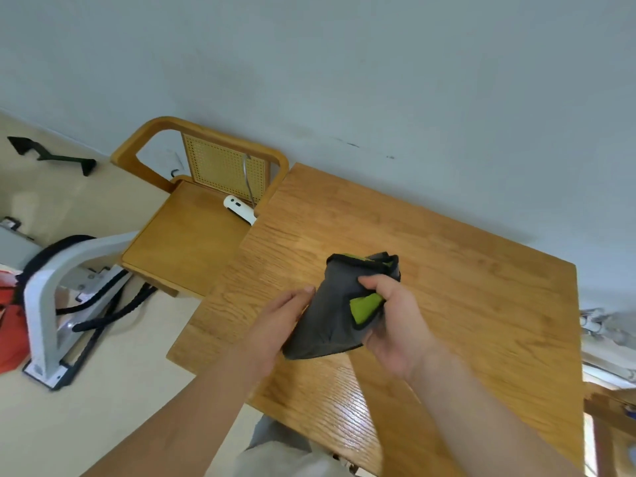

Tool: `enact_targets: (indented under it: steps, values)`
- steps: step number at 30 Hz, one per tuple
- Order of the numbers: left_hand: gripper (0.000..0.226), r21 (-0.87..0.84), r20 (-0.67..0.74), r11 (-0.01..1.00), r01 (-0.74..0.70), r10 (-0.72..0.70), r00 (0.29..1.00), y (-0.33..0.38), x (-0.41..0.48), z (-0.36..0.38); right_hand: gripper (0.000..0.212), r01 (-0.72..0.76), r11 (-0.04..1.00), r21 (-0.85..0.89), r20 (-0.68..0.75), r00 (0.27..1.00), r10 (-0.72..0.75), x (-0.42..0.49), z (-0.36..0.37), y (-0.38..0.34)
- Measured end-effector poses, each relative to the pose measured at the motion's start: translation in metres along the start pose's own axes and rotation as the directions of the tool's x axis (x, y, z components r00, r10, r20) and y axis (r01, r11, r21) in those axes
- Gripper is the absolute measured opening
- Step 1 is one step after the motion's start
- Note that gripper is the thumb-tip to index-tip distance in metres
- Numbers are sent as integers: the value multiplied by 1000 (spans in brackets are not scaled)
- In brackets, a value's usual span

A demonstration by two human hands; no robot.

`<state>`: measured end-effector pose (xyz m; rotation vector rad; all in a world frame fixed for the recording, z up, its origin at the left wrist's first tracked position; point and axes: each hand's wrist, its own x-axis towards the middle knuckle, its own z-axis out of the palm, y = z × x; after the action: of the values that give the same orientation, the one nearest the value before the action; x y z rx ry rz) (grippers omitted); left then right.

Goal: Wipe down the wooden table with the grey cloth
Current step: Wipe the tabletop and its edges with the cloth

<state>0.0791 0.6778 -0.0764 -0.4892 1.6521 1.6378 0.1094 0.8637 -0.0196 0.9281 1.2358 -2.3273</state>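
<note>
The grey cloth, with black trim and a green inner side, is bunched and held above the middle of the wooden table. My right hand grips its right side, fingers curled round the fabric by the green patch. My left hand lies along the cloth's left side with the fingers mostly straight and the thumb behind the fabric.
A wooden chair with a cane back stands left of the table, a white device with a cable on its seat. White and black equipment lies on the floor at left. A pale wall runs behind the table.
</note>
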Motion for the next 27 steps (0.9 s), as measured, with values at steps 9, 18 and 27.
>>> enact_targets:
  steps: [9,18,27]
  values:
    - [40,-40,237,985,-166,171,956,11,7,-41,54,-176,983,44,84,981,172,34,-1,3]
    - [44,211,156,977,25,-59,986,30,22,-115,33,-284,944,-169,-21,958,285,94,52,22]
    - [21,388,-92,919,68,-35,995,43,57,-163,42,-183,901,-393,-238,967,93,142,76,51]
